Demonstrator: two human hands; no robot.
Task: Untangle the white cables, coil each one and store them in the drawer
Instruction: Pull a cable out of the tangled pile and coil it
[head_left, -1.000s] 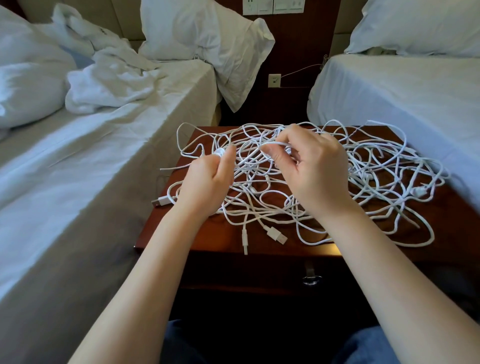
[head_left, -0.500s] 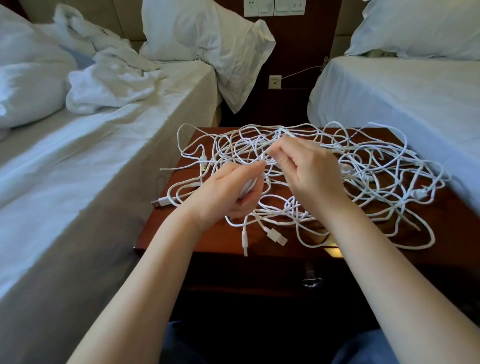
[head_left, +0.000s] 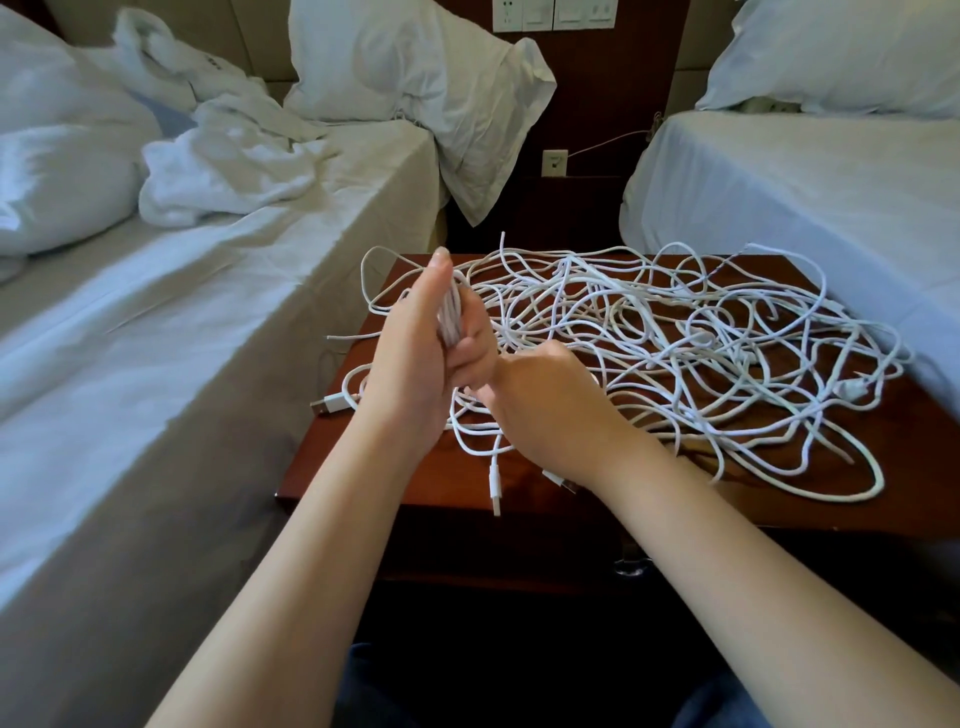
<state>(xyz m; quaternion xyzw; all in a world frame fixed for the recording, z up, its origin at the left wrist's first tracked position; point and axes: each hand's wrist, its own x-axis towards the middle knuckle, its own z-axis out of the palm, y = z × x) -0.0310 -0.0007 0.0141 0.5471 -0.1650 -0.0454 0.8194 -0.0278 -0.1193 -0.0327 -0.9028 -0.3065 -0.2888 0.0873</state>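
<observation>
A big tangle of white cables (head_left: 675, 343) covers the top of a dark wooden nightstand (head_left: 644, 493). My left hand (head_left: 421, 353) stands upright over the tangle's left side, closed around a small bundle of coiled white cable (head_left: 451, 317). My right hand (head_left: 550, 410) sits just below and right of it, fingers pinched on a strand that runs up to the bundle. USB plugs lie loose at the left edge (head_left: 330, 404) and near the front (head_left: 494, 480). The drawer front with its metal handle (head_left: 631, 566) is below the top, shut.
A bed with white sheets (head_left: 182, 322) and a crumpled towel (head_left: 228, 171) flanks the nightstand on the left. A second bed (head_left: 810, 197) presses against its right side. A pillow (head_left: 415, 88) leans on the headboard. A wall socket (head_left: 555, 162) is behind.
My left hand rose and turned upright with the cable bundle in it. My right hand dropped down and left, under the left hand, on a strand.
</observation>
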